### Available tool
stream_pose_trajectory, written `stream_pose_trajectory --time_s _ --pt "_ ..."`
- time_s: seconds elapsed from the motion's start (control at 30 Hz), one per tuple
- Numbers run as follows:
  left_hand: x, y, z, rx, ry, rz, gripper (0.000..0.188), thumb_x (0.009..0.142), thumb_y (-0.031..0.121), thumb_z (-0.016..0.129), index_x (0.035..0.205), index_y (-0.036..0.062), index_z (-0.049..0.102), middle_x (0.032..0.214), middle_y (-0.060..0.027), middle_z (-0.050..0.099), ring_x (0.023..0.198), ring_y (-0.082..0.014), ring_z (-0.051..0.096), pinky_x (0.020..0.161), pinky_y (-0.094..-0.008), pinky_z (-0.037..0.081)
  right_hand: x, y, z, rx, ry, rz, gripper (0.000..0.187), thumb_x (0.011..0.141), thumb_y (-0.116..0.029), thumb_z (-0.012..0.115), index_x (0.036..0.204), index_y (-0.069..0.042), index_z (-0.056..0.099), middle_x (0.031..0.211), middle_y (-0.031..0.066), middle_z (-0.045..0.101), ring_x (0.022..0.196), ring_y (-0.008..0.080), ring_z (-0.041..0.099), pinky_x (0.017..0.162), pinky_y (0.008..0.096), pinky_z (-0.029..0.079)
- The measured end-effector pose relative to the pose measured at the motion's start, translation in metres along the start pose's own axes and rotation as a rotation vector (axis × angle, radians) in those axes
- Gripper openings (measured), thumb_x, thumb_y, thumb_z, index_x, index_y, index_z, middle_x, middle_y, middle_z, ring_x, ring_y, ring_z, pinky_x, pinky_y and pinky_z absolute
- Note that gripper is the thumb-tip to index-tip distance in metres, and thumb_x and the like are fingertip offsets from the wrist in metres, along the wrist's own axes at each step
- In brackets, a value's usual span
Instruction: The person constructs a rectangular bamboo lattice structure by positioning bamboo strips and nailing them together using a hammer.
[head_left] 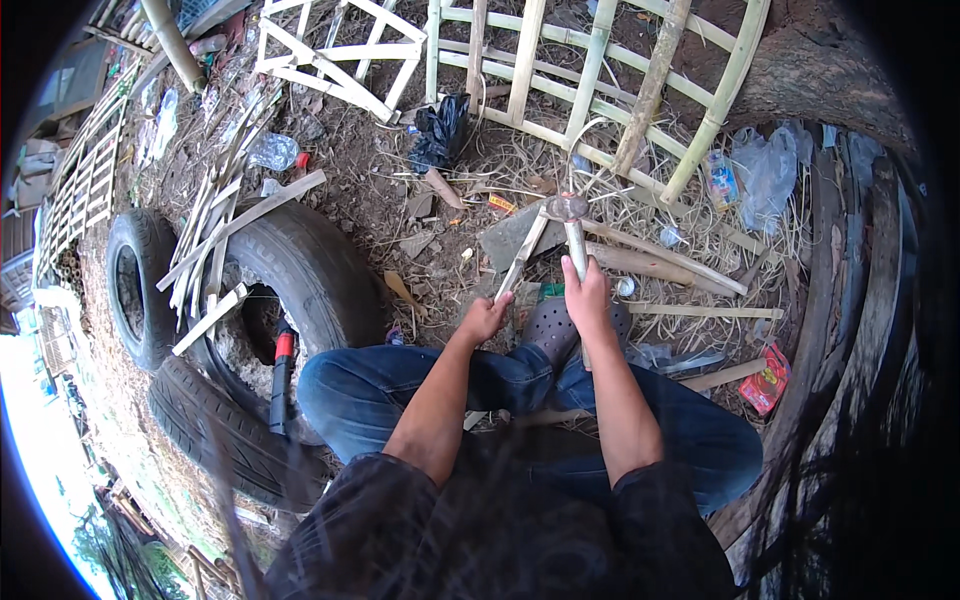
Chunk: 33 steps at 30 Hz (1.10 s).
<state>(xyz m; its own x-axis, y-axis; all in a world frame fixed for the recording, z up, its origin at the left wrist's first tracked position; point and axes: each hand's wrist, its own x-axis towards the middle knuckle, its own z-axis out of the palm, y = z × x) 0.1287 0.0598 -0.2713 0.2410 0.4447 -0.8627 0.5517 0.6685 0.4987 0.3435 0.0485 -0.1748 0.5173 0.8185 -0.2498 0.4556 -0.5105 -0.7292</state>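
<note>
Hammer (pixel 568 207) snug in the right grip (pixel 588 296), slat (pixel 521 260) pinched in the left grip (pixel 485 318), far end up by the hammer, looks like tapping work to me, next move calls for a steady slat

Blue jeans (pixel 350 388), perforated clogs (pixel 549 332), short-sleeved top (pixel 365 515) probably black.

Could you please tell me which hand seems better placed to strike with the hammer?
Probably the right hand: it already grips the hammer, while the left hand is occupied holding a pale strip.
</note>
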Motion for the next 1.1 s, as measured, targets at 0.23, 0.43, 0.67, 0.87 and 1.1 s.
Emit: stream_pose_trajectory --time_s 0.23,0.43,0.67,0.87,1.1 --pt "-0.011 0.011 0.003 -0.026 -0.016 0.001 0.061 0.092 0.053 0.054 0.064 -0.0007 0.059 0.056 -0.0043 0.052 0.05 -0.0142 0.048 0.049 -0.0331 0.04 -0.001 0.017 0.005 -0.03 0.008 -0.038 0.036 0.091 -0.032 0.06 0.087 0.004 0.055 0.07 0.0295 0.06 0.072 0.0494 0.059 0.06 0.0535 0.045" --pt "-0.009 0.013 0.002 -0.02 0.001 -0.006 0.058 0.092 0.05 0.056 0.065 -0.0004 0.059 0.057 -0.0037 0.052 0.05 -0.0132 0.046 0.048 -0.0322 0.038 -0.001 0.015 0.007 0.038 0.073 -0.03 0.037 0.091 -0.033 0.06 0.09 0.005 0.056 0.071 0.03 0.06 0.073 0.0491 0.06 0.061 0.0531 0.046" --pt "-0.004 0.005 -0.002 -0.022 -0.011 -0.001 0.058 0.092 0.051 0.055 0.066 -0.001 0.059 0.057 -0.004 0.052 0.05 -0.0135 0.047 0.047 -0.0325 0.038 -0.006 0.007 0.006 0.145 0.129 -0.054 0.035 0.091 -0.03 0.06 0.087 0.004 0.055 0.069 0.0291 0.059 0.069 0.0488 0.059 0.058 0.052 0.045" --pt "-0.013 0.013 0.005 -0.079 -0.014 -0.027 0.057 0.093 0.048 0.056 0.068 -0.0034 0.059 0.059 -0.0044 0.052 0.049 -0.0136 0.047 0.047 -0.032 0.04 -0.015 0.011 0.013 0.145 0.219 -0.087 0.034 0.092 -0.03 0.059 0.091 0.004 0.054 0.068 0.029 0.059 0.07 0.0484 0.06 0.058 0.052 0.046" --pt "-0.001 0.002 -0.001 0.043 0.011 0.039 0.062 0.092 0.053 0.055 0.068 -0.0034 0.06 0.057 -0.006 0.053 0.052 -0.0143 0.049 0.051 -0.0328 0.042 -0.009 0.007 0.015 0.117 0.235 -0.112 0.036 0.093 -0.032 0.057 0.089 0.004 0.053 0.068 0.0294 0.059 0.068 0.0481 0.06 0.058 0.0533 0.045"
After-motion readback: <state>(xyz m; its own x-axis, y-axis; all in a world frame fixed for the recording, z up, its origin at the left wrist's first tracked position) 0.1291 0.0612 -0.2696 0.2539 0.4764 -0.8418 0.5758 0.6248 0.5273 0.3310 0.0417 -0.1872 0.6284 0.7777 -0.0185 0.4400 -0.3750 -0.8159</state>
